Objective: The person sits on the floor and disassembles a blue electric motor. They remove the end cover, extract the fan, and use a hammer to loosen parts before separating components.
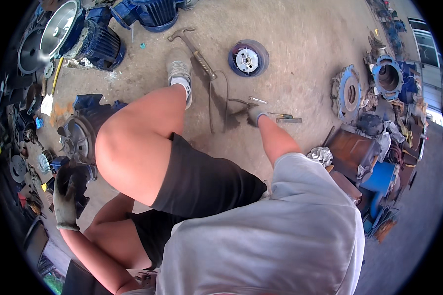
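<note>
My left hand (66,204), in a grey glove with dark, dirty fingers, is closed against the near side of an electric motor (94,116). This motor has a dark blue body, and its bare fan (73,139) shows at one end. On the right, my gloved right hand (255,114) is down at the floor among hand tools; its fingers are mostly hidden. Beside it are dark pliers-like handles (242,102) and a screwdriver (280,116) with a black and yellow handle. Farther off lie a hammer (196,51) and a bent rod or cable loop (211,105).
A round blue housing (249,58) stands ahead on the concrete. Blue motors (101,45) and a yellow-handled scraper (54,88) are at far left. On the right are flanges (349,93), a rusty brown box (352,153) and a blue cylinder (379,177). My shod foot (179,71) is near the hammer.
</note>
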A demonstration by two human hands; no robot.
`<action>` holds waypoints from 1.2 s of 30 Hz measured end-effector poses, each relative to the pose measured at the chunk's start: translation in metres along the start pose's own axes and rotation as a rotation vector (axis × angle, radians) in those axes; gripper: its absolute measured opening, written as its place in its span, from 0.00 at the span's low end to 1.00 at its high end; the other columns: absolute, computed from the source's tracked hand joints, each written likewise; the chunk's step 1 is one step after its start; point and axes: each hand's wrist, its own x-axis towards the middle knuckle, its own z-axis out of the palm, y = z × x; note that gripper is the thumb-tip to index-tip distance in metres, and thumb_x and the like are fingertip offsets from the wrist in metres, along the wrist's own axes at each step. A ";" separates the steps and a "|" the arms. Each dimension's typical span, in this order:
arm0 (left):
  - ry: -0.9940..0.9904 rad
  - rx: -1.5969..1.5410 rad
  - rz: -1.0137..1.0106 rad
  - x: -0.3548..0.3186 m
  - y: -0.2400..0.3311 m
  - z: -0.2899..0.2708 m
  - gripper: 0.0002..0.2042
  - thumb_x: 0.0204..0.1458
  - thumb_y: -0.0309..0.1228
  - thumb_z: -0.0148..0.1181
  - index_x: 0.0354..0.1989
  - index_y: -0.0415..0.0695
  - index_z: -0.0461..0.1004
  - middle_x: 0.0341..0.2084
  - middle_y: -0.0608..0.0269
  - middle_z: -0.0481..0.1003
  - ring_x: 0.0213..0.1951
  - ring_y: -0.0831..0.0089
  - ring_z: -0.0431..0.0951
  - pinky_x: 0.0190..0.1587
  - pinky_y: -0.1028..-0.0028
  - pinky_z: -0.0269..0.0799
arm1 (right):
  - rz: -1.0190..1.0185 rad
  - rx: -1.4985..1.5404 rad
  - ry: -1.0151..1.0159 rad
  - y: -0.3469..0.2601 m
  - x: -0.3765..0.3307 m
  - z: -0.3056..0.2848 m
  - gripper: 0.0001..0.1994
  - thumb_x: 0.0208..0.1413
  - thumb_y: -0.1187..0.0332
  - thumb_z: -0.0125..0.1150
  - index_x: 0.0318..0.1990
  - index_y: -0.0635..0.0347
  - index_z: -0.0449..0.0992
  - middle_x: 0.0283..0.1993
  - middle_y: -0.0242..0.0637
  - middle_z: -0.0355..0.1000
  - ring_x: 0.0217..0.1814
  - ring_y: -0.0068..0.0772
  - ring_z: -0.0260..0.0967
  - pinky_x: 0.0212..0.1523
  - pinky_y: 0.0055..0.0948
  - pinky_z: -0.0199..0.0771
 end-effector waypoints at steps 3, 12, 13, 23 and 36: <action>0.127 -0.178 -0.279 -0.008 0.036 0.020 0.24 0.67 0.28 0.60 0.71 0.40 0.68 0.55 0.57 0.79 0.52 0.72 0.80 0.54 0.72 0.78 | -0.145 -0.299 -0.014 0.046 0.043 0.044 0.26 0.71 0.50 0.46 0.62 0.57 0.79 0.67 0.55 0.73 0.66 0.53 0.76 0.66 0.48 0.74; 0.414 -0.208 -0.001 0.000 0.043 0.006 0.20 0.63 0.19 0.63 0.64 0.33 0.73 0.55 0.57 0.80 0.55 0.71 0.79 0.61 0.71 0.75 | -0.596 -1.081 0.056 0.065 0.021 0.068 0.15 0.65 0.61 0.49 0.47 0.50 0.84 0.53 0.46 0.82 0.61 0.47 0.78 0.60 0.40 0.76; 0.444 -0.241 0.036 -0.018 0.052 0.011 0.20 0.63 0.20 0.63 0.64 0.33 0.74 0.55 0.56 0.80 0.55 0.71 0.80 0.61 0.71 0.75 | -0.522 -0.744 0.078 0.054 0.014 0.050 0.15 0.66 0.60 0.49 0.47 0.50 0.84 0.51 0.45 0.82 0.58 0.46 0.77 0.58 0.39 0.76; 0.471 -0.504 0.369 -0.055 0.112 0.022 0.17 0.63 0.19 0.59 0.60 0.33 0.77 0.51 0.57 0.83 0.53 0.72 0.81 0.59 0.72 0.75 | -1.041 0.715 0.245 -0.088 -0.185 -0.086 0.18 0.71 0.67 0.57 0.64 0.64 0.72 0.41 0.32 0.78 0.33 0.23 0.67 0.37 0.26 0.71; 0.392 -0.481 0.523 -0.095 0.135 0.036 0.18 0.71 0.34 0.52 0.63 0.38 0.73 0.50 0.44 0.79 0.54 0.48 0.80 0.59 0.61 0.73 | -2.261 -0.480 -0.464 -0.257 -0.580 0.054 0.18 0.75 0.59 0.53 0.59 0.66 0.76 0.50 0.39 0.76 0.46 0.26 0.73 0.48 0.33 0.77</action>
